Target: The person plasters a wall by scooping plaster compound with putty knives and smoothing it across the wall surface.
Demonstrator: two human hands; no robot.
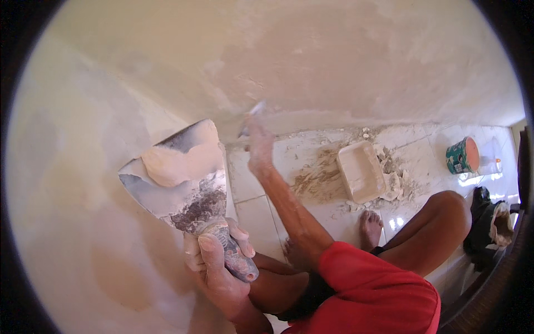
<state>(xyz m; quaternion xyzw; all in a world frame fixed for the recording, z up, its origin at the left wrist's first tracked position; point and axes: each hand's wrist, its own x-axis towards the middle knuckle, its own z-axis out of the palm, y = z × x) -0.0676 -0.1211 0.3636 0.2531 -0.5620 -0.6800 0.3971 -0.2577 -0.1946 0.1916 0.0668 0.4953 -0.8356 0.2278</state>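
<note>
My left hand (217, 267) grips the handle of a wide putty knife (197, 195) with dried, mottled smears on its blade. A thick lump of pale putty (167, 167) sits on that blade, which is held up beside the left wall. My right hand (260, 147), blurred and coated in pale dust, is closed on a smaller bladed tool (255, 114) at the lower part of the wall (345, 67) in front of me, where a darker patch of filler spreads. Whether the small blade touches the wall, I cannot tell.
On the tiled floor (250, 183) are a plastic tray (359, 170) with pale residue, scraps and smears around it, a green bucket (457, 155), a clear container (490, 156) and a dark bag (479, 228). My bare feet and bent legs are below. A dark curved edge runs at the far right.
</note>
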